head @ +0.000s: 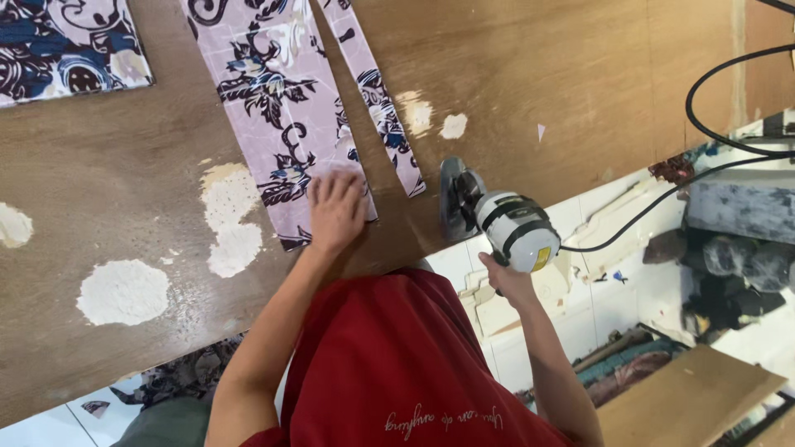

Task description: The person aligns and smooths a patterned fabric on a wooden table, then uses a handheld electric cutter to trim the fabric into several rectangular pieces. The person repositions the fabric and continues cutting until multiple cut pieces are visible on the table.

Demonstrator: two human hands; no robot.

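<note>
Pressing flat with spread fingers, the left hand (335,211) holds a wide lilac flowered cloth strip (277,116) mid-frame. A thin strip (377,99) is already cut. The right hand (507,277) grips a round electric cutter (497,223).

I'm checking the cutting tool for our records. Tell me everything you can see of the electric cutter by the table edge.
The electric cutter is a compact handheld machine with a pale grey motor body banded in black, a yellow label on its end and a dark round blade guard at the front. It sits at the edge of the worn wooden table. A black cord runs from it. The right hand grips it from below.
</note>
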